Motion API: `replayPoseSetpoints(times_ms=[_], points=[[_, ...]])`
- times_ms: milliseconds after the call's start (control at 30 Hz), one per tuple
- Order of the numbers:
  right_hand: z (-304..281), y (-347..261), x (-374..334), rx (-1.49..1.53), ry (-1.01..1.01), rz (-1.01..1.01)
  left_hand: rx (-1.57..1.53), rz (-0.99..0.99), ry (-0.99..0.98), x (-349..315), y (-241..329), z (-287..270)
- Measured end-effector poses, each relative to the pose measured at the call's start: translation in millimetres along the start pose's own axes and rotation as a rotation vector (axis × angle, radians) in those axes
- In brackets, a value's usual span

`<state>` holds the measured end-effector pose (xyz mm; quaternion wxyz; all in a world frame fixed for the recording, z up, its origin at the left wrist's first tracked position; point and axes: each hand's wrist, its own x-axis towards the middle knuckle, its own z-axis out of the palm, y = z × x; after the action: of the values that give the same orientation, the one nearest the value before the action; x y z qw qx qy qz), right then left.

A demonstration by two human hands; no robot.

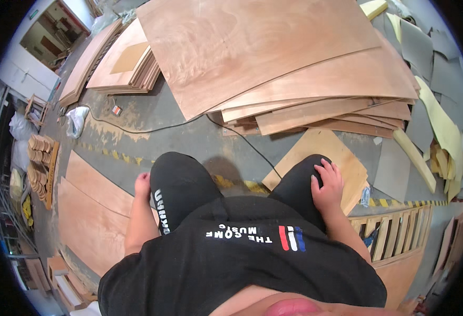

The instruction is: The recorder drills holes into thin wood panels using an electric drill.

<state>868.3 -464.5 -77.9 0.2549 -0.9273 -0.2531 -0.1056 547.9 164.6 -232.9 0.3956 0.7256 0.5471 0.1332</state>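
My right hand (327, 185) rests on my right knee in black trousers (305, 171), its fingers stretched and slightly apart, holding nothing. Beside my left thigh hangs my left hand (143, 185), fingers curled in; no object shows in it. Below that hand, large thin wood sheets (86, 210) lie on the floor. Under my right knee is a smaller stack of pale plywood (318, 147). Ahead of me stands a big, unevenly stacked pile of plywood sheets (263, 47), its top sheet turned askew.
A black cable (152, 130) runs across the grey floor (173, 139) past yellow-black tape. More board stacks (120, 63) stand far left. Curved wooden pieces (40, 163) are piled at left. Yellow foam (442, 121) and grey sheets lie at right, near a slatted wooden frame (395, 231).
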Motion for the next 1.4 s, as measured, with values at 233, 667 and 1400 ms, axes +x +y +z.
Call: replayPoseSetpoints(times_ms=[233,667,1400], points=[[-1.7,4.6,-4.7,0.008,0.011,-0.003,0.091,0.512,0.185,-43.4,251.1,-7.3],[-9.2,4.0,-9.0,-0.022,-0.005,0.015,-0.043,0.138,0.245,78.1,275.7,81.2],[-0.9,-12.3,-1.6,-0.078,0.003,0.015,-0.026,-0.114,-0.232,188.8,168.3,152.9]])
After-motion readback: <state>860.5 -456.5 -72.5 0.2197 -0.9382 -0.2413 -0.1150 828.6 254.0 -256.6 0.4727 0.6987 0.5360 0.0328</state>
